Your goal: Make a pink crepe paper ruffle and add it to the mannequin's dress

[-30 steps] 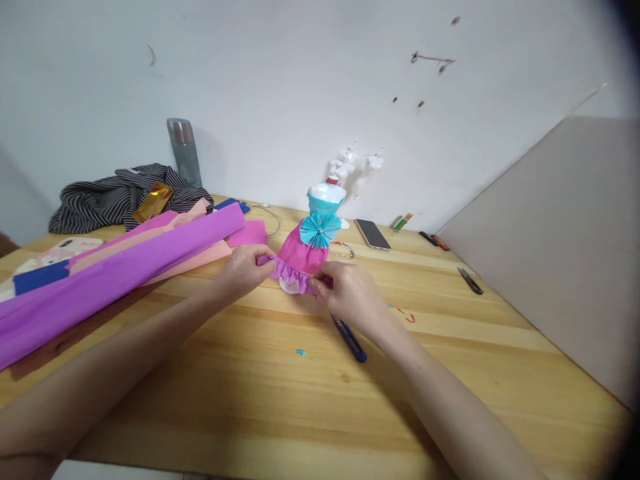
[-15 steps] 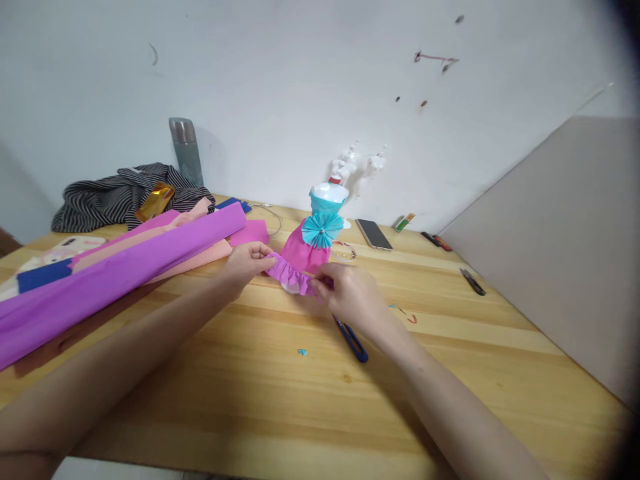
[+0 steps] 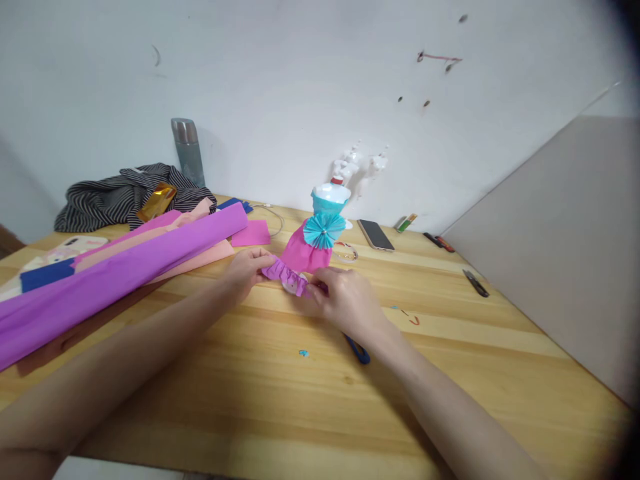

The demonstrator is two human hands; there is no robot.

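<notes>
A gathered strip of purple crepe paper (image 3: 283, 271) stretches between my two hands, low over the table. My left hand (image 3: 249, 268) pinches its left end, and my right hand (image 3: 343, 293) is closed on the right end. Partly behind the strip lies a small white round thing (image 3: 291, 285), too covered to name. Just beyond stands a small dress form with a turquoise top, a pleated turquoise paper fan (image 3: 325, 231) at its waist and a pink skirt (image 3: 305, 249). Scissors with dark blue handles (image 3: 359, 350) lie partly hidden under my right wrist.
To the left, rolls of purple crepe paper (image 3: 150, 260) and peach sheets lie before a striped cloth (image 3: 115, 193) and a flask (image 3: 189, 153). A phone (image 3: 376, 235) rests at the back right, a dark cutter (image 3: 475, 283) farther right. Blue scraps (image 3: 303, 353) lie in front.
My right hand has moved slightly left and down, covering more of the scissors. The purple strip looks more bunched, and more of the white round thing shows beneath it.
</notes>
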